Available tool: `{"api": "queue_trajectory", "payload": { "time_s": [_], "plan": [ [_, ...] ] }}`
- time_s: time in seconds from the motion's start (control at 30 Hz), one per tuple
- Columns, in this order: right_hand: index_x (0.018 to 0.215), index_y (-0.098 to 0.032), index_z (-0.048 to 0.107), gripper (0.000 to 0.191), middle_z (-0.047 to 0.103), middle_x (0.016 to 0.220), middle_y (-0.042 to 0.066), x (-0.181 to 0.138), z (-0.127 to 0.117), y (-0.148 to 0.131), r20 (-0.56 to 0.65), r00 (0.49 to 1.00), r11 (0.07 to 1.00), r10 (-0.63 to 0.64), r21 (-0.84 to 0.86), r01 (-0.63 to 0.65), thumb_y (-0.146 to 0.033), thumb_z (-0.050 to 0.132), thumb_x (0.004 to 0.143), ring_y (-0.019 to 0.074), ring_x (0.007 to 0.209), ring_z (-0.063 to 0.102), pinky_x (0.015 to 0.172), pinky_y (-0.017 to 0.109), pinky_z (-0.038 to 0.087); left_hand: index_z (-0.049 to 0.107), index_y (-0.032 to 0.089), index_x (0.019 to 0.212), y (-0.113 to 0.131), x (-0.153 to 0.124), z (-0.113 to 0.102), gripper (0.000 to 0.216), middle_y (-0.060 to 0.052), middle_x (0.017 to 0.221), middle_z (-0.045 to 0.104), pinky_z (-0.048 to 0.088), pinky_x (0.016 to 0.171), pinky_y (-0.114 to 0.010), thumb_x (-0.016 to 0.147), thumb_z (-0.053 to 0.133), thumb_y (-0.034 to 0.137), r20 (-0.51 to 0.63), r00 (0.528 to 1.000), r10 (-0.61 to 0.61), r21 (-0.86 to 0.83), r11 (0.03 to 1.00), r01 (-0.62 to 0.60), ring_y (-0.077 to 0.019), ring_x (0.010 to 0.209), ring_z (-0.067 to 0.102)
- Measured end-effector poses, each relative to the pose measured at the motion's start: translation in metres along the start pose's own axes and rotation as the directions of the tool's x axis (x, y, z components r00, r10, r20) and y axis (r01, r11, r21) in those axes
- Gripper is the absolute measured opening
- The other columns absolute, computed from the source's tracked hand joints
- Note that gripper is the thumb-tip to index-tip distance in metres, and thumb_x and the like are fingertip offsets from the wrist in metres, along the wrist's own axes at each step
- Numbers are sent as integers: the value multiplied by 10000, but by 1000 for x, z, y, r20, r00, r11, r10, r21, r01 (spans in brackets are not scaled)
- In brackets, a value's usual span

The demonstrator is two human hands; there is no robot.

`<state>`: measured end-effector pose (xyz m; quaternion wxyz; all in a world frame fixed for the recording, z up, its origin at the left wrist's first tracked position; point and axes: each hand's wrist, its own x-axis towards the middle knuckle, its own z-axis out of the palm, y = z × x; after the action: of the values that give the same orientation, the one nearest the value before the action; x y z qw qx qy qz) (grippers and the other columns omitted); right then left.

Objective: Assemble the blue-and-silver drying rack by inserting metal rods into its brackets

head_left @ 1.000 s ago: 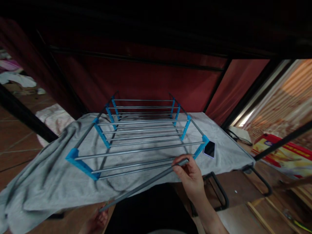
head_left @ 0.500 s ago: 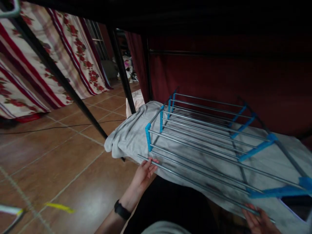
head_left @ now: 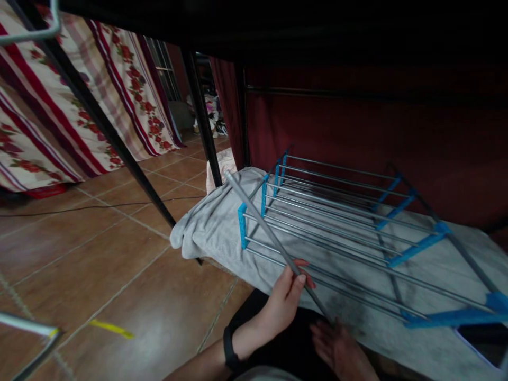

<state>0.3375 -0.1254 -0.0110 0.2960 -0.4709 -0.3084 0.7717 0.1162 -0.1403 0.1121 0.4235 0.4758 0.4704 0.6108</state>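
Observation:
A rack of grey metal rods with blue plastic connectors (head_left: 341, 222) lies flat on a grey cloth (head_left: 210, 225). My left hand (head_left: 283, 301) is closed around a loose grey metal rod (head_left: 273, 241) that slants from the rack's far left corner down toward me. My right hand (head_left: 341, 352) sits lower, at the rod's near end, blurred and in shadow, so its grip is unclear. A black band is on my left wrist.
Brown tiled floor (head_left: 99, 264) stretches to the left. Black metal posts (head_left: 202, 121) rise beside the cloth. A floral striped curtain (head_left: 79, 106) hangs at the far left, a dark red curtain (head_left: 357, 132) behind the rack. A dark phone (head_left: 482, 344) lies at the right edge.
The loose rod has swung from lying along the rack's near edge to slanting across its left corner. My left hand moved right and gripped it; my right hand moved left to its near end.

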Motion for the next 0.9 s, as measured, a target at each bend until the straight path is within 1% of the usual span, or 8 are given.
{"api": "queue_trajectory", "payload": {
  "time_s": [0.1,0.2,0.27,0.37,0.53,0.63,0.77,0.9],
  "plan": [
    [914,-157,785,628,771,984,193,-12,32,-9,145,967,973,209,-133,-191,-747,753,698,280,841,750,820,445,599,540,178,1339,29,10,-11,406,-58,904,668,515,828,-331,1055,388,426,32,992,125,243,961,-129,-191,837,635],
    [993,-180,782,555,768,1075,161,-23,50,-35,25,997,987,-74,-138,77,-639,840,686,291,968,739,898,437,588,549,188,1386,54,19,-29,401,-122,1136,688,498,970,-363,1055,391,351,138,956,258,457,840,-293,-229,1057,652],
    [1028,-203,777,516,763,1117,140,-28,56,-57,-77,960,959,-270,-109,261,-583,861,689,304,1039,724,930,442,586,566,206,1385,55,21,-35,391,-134,1229,679,482,1021,-378,1052,390,312,247,930,271,559,744,-365,-245,1155,635],
    [1085,-237,767,485,757,1151,119,-35,56,-86,-194,878,899,-438,-62,434,-502,874,693,298,1071,718,920,425,599,588,207,1350,37,18,-34,373,-119,1125,704,524,908,-354,1053,382,298,350,919,183,681,624,-384,-235,1048,662],
    [1068,-325,764,404,755,1171,59,-47,35,-105,-320,721,759,-614,13,651,-389,870,683,272,1078,718,979,450,584,619,206,1271,4,14,-30,310,-90,1007,692,502,767,-319,1027,432,254,479,877,46,784,428,-451,-207,897,655],
    [1096,-320,754,372,722,1254,68,-47,15,-103,-337,746,788,-574,19,615,-402,823,739,256,1155,684,1026,453,560,590,212,1321,-4,13,-29,343,-89,1051,692,482,771,-321,1009,446,205,543,840,-10,791,340,-508,-208,913,650],
    [869,-303,753,167,750,1083,-6,-35,-19,-86,-427,754,821,-499,46,569,-354,849,743,182,1020,709,1009,393,575,551,208,1366,-12,14,-29,408,-89,1072,683,467,802,-333,976,462,125,607,794,-19,775,235,-587,-217,948,636],
    [878,-276,757,218,741,1015,-15,-23,-63,-62,-521,781,886,-345,93,454,-370,870,717,154,981,710,952,280,604,613,188,1230,-20,19,-40,302,-95,1026,676,449,774,-335,989,444,120,598,801,-20,792,163,-588,-216,916,614]
  ]
}}
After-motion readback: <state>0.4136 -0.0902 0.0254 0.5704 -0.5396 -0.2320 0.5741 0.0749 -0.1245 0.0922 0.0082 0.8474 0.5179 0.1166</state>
